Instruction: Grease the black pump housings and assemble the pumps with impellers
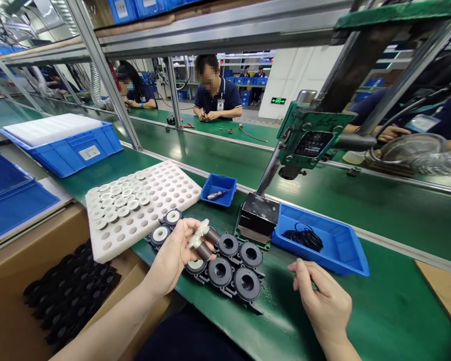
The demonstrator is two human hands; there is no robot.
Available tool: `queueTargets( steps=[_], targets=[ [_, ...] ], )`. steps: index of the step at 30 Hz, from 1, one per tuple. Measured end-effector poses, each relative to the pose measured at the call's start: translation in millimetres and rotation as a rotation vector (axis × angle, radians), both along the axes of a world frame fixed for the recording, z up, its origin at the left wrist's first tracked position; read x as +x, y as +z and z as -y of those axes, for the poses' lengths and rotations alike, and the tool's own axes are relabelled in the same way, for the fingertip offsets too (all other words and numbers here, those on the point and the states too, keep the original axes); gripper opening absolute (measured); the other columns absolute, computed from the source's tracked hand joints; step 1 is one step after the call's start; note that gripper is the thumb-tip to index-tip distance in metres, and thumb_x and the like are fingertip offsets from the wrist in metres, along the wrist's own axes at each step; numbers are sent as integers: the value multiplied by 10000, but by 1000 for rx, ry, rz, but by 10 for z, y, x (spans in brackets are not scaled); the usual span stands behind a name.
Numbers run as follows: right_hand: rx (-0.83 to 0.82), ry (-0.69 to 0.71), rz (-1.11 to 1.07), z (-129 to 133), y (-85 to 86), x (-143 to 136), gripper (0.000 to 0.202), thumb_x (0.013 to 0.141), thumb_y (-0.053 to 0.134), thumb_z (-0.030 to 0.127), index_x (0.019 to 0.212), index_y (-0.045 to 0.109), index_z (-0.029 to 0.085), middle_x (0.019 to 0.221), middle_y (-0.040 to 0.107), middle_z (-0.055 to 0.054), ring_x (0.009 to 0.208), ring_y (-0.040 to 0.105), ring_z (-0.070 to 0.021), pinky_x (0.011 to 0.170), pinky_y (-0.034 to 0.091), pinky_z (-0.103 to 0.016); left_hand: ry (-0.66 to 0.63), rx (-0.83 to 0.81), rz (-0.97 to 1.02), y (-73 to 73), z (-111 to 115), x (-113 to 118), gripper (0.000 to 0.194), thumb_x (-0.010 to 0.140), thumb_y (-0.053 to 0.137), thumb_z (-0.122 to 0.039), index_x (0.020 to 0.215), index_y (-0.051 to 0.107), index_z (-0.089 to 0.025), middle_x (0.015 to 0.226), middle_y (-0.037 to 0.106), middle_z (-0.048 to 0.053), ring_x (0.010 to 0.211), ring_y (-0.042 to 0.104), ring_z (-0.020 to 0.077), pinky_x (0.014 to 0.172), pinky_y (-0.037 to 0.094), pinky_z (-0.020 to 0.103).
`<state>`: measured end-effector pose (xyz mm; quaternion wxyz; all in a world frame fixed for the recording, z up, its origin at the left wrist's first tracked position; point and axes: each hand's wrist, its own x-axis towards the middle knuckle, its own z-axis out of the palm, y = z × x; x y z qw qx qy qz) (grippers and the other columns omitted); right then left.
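Note:
My left hand (pixel 175 250) is closed around white flanged plastic pieces with dark brown cylinders (pixel 203 240), at least two of them. It hovers over a double row of round black housings (pixel 220 271) on the green bench. Some housings at the left end have a white ring (pixel 160 234) in the centre; those on the right show bare dark cups. My right hand (pixel 323 296) is above the bench to the right of the housings, fingers curled and the thumb against the index finger. Whatever it may hold is hidden. A white foam tray (pixel 161 220) carries several white-topped pieces (pixel 116 198).
A green bench press (pixel 308 135) with a black block base (pixel 259 213) stands behind the housings. Beside it a blue bin (pixel 330 243) holds black rings (pixel 304 236). A small blue tray (pixel 218 189) contains a metal tool. Lower left, a cardboard box (pixel 3 281) holds black parts.

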<state>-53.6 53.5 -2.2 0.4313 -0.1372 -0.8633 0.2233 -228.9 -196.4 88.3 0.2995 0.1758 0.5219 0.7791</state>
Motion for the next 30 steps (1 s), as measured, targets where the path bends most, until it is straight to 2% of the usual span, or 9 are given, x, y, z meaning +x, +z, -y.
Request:
queueTargets(
  steps=[5, 8, 11, 14, 16, 20, 26, 30],
  targets=[
    [-7, -1, 1, 10, 14, -5, 259, 937, 586, 166, 688, 654, 195, 665, 639, 15, 671, 656, -121, 687, 477, -248, -21, -13, 6, 17, 1, -5, 507, 886, 559, -642, 1045, 641, -168, 975, 684, 104, 826, 649, 212, 795, 624, 462],
    [7, -4, -1, 24, 41, -14, 269, 939, 581, 158, 681, 650, 194, 651, 634, 16, 655, 650, -116, 676, 475, -243, -48, -58, -19, 8, 1, -8, 449, 912, 544, -607, 1034, 627, -184, 993, 683, 99, 832, 659, 205, 765, 622, 402],
    [11, -10, 2, 34, 59, -18, 273, 938, 579, 158, 675, 647, 191, 647, 634, 13, 652, 647, -116, 678, 475, -241, -42, -205, -182, -36, 19, -4, 267, 893, 658, -456, 992, 601, -214, 940, 680, 58, 789, 670, 181, 724, 586, 300],
    [2, -10, 2, 42, 65, -19, 255, 934, 583, 160, 691, 653, 187, 631, 629, 15, 634, 639, -117, 673, 475, -241, 69, -370, -453, -101, 41, 4, 214, 789, 793, -289, 936, 646, -237, 930, 683, 28, 793, 649, 159, 789, 540, 251],
    [-4, -8, 1, 47, 68, -19, 245, 932, 586, 157, 698, 652, 186, 621, 624, 17, 624, 632, -116, 671, 475, -241, 129, -388, -542, -136, 48, 8, 273, 731, 832, -213, 965, 700, -261, 977, 703, 26, 876, 644, 175, 899, 513, 255],
    [-6, -2, -1, 53, 75, -20, 267, 931, 585, 147, 673, 637, 188, 626, 628, 13, 631, 630, -116, 668, 477, -245, 130, -277, -518, -156, 54, 0, 558, 672, 845, -105, 1180, 703, -287, 1138, 721, 49, 1079, 648, 221, 1097, 425, 293],
    [8, -4, -2, 47, 64, -18, 254, 922, 593, 123, 680, 642, 184, 675, 666, 7, 648, 645, -111, 682, 484, -243, 116, -282, -700, -177, 67, -40, 621, 720, 810, -110, 1305, 642, -232, 1133, 739, 92, 1072, 680, 236, 1089, 459, 302],
    [-8, 12, -23, 48, 55, -25, 270, 922, 597, 119, 662, 628, 186, 674, 661, 12, 648, 638, -100, 680, 479, -234, 144, -344, -1084, -226, 60, -90, 673, 833, 706, -114, 1452, 483, -258, 1192, 717, 75, 1065, 688, 215, 1034, 520, 321]
  ],
)
